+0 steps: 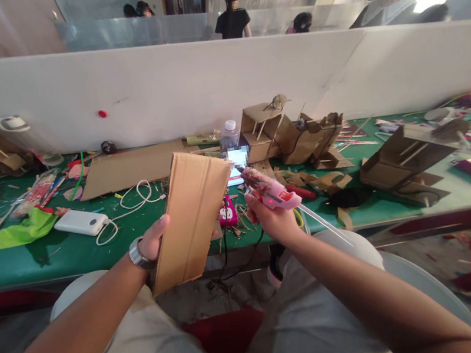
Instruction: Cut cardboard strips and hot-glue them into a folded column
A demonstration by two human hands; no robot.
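Green worktable (21, 267) runs across mid-frame under a white partition, littered with cardboard scraps, a white power bank (81, 222) at left and cardboard models (289, 132) at centre-right. Centre frame, above the lap: left hand (155, 241) closed on the edge of a folded cardboard piece (192, 216), held tilted; right hand (271, 218) gripping a pink glue gun (270, 191), nozzle just beside the cardboard's upper right edge, whether touching I cannot tell. Judged step: gluing along that edge; next move calls for a steady nozzle and fingers kept off hot glue.
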